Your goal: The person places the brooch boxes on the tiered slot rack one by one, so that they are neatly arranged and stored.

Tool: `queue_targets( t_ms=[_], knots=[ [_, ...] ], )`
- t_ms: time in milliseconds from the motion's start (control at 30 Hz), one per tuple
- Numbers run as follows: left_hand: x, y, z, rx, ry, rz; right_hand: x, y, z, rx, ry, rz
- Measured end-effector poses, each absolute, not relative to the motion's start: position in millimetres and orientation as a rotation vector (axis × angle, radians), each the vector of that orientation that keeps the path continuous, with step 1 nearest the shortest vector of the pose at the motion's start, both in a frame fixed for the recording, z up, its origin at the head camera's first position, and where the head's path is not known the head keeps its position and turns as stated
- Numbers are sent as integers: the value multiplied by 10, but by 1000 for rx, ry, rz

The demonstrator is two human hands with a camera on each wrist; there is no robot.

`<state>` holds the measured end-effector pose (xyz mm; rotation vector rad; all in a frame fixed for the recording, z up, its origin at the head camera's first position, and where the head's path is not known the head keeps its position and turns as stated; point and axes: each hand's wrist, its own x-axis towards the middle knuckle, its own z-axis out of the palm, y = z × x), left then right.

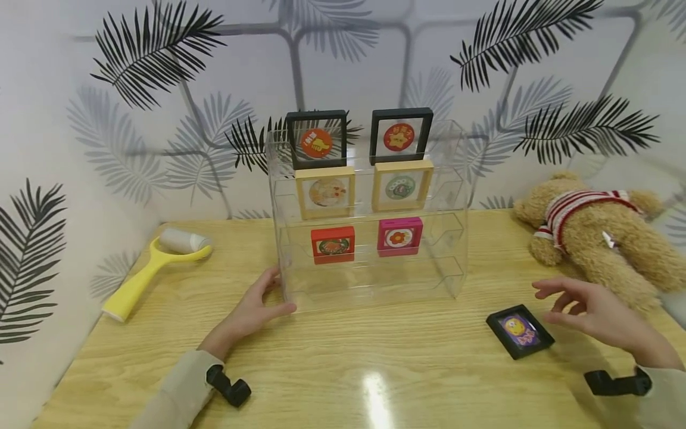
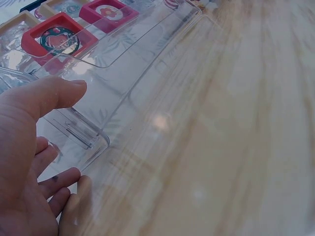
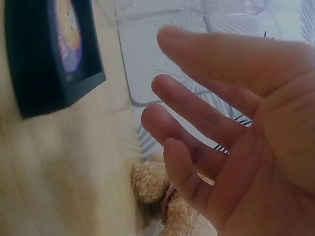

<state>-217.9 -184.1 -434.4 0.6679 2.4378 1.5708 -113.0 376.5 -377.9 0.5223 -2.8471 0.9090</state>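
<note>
A clear acrylic display rack (image 1: pixel 370 301) stands upright on the table. My left hand (image 1: pixel 256 310) holds its lower left corner, thumb across the front and fingers around the side; the left wrist view shows the thumb (image 2: pixel 59 96) over the clear plastic. My right hand (image 1: pixel 602 313), fingers loosely bent and holding nothing, hovers just right of a small black frame (image 1: pixel 520 332) lying flat with a purple and yellow picture. On the rack sit two black frames at the top, two cream frames (image 1: pixel 325 192) below, then a red frame (image 1: pixel 333 244) and a pink frame (image 1: pixel 399 236).
A yellow-handled lint roller (image 1: pixel 155 265) lies at the left of the wooden table (image 1: pixel 321 369). At the back right a teddy bear (image 1: pixel 595 229) in a striped top lies on its side. Leaf-patterned fabric (image 1: pixel 370 65) hangs behind the table.
</note>
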Motion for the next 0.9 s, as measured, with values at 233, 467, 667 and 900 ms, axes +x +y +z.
queue_targets(
  t_ms=[233,467,667,900],
  knots=[
    [-2175,-1848,-4348,663,2439,1569,-1099,3807,-3884,681,-2934,1023],
    [-2189,-1860,-4355,669,2447,1558,-1155,3696,-4018,956,-2932,1196],
    [-2191,-1861,-4361,674,2442,1562,-1182,3661,-4091,1066,-2901,1141],
    [-2196,-1851,-4378,653,2446,1559,-1184,3393,-4047,829,-2925,920]
  ],
)
